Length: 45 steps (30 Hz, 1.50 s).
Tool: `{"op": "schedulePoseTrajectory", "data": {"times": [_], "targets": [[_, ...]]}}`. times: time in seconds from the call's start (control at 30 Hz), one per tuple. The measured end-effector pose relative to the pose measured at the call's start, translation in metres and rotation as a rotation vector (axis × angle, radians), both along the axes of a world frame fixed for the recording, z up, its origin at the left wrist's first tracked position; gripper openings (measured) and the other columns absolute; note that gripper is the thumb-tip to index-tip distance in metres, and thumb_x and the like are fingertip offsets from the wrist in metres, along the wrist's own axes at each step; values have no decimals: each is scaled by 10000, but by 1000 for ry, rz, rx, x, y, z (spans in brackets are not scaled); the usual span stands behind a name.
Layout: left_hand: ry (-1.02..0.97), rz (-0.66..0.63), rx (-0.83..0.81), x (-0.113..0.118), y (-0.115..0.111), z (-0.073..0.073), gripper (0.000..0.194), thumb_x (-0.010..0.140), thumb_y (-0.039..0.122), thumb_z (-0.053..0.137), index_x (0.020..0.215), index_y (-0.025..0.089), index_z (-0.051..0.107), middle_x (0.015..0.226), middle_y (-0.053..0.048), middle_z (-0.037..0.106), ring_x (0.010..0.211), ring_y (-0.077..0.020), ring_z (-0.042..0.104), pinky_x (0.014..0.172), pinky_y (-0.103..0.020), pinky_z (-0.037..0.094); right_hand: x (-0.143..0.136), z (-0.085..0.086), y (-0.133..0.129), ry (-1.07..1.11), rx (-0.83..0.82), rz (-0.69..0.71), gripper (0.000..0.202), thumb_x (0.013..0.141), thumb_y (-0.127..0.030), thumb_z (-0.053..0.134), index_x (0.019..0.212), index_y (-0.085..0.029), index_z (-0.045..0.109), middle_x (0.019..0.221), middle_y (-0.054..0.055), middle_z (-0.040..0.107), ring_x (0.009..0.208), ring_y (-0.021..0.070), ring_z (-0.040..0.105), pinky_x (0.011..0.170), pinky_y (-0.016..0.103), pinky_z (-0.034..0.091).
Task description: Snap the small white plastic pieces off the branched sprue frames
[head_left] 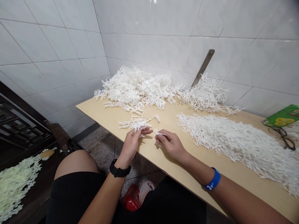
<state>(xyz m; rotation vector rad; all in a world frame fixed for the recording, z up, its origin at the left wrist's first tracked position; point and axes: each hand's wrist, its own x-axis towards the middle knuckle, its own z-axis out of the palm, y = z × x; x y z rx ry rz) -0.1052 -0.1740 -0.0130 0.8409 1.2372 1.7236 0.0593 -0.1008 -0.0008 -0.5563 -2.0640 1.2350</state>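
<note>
Left hand (130,141) grips a white plastic sprig (135,124); right hand (169,143) pinches a small piece (159,133) — sorted pile (245,144) right; tangled heap (140,87) far, seemingly much left.

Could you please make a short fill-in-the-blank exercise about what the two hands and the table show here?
1. The left hand holds a white plastic ____.
2. The right hand pinches a small white ____.
3. The scissors lie at the table's ____ end.
4. The right wrist wears a ____ band.

Missing words: branch; piece; right; blue
</note>
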Motion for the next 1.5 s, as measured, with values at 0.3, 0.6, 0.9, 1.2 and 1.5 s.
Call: {"op": "schedulePoseTrajectory", "data": {"times": [0.3,0.6,0.9,1.2,1.5], "targets": [[214,-98,-6,-3,-7,2,349,876,455,628,1060,191,763,1149,-103,744,1127,-274,653,1001,-363,460,-1,3,-3,-45,-44,9,391,968,-402,466,648,-186,530,595,-6,540,581,126,510,595,257,401],[397,-255,13,3,-9,4,405,876,467,607,1127,178,743,1121,-119,747,1030,-278,677,925,-386,502,-3,-1,-4,-89,55,22,266,917,-314,476,711,-174,570,587,-32,476,534,105,390,543,242,307],[90,-180,47,2,-6,4,450,917,529,534,1125,182,731,1151,-124,738,1101,-276,660,981,-403,480,-3,6,0,-148,150,-407,327,911,-341,553,626,-197,480,554,-31,457,530,122,395,536,267,275],[142,-277,82,0,-6,3,566,988,556,344,1387,213,552,1281,-112,675,1191,-260,602,1074,-423,404,8,11,17,-12,56,-610,494,880,-448,596,550,-224,306,517,-64,284,516,116,292,511,266,252],[333,-467,90,7,-14,11,519,999,499,365,1408,229,536,1459,-85,542,1342,-273,488,1127,-415,354,-12,3,-12,-105,-37,179,421,912,-500,534,662,-164,574,611,-1,523,588,126,447,559,255,361]]}}
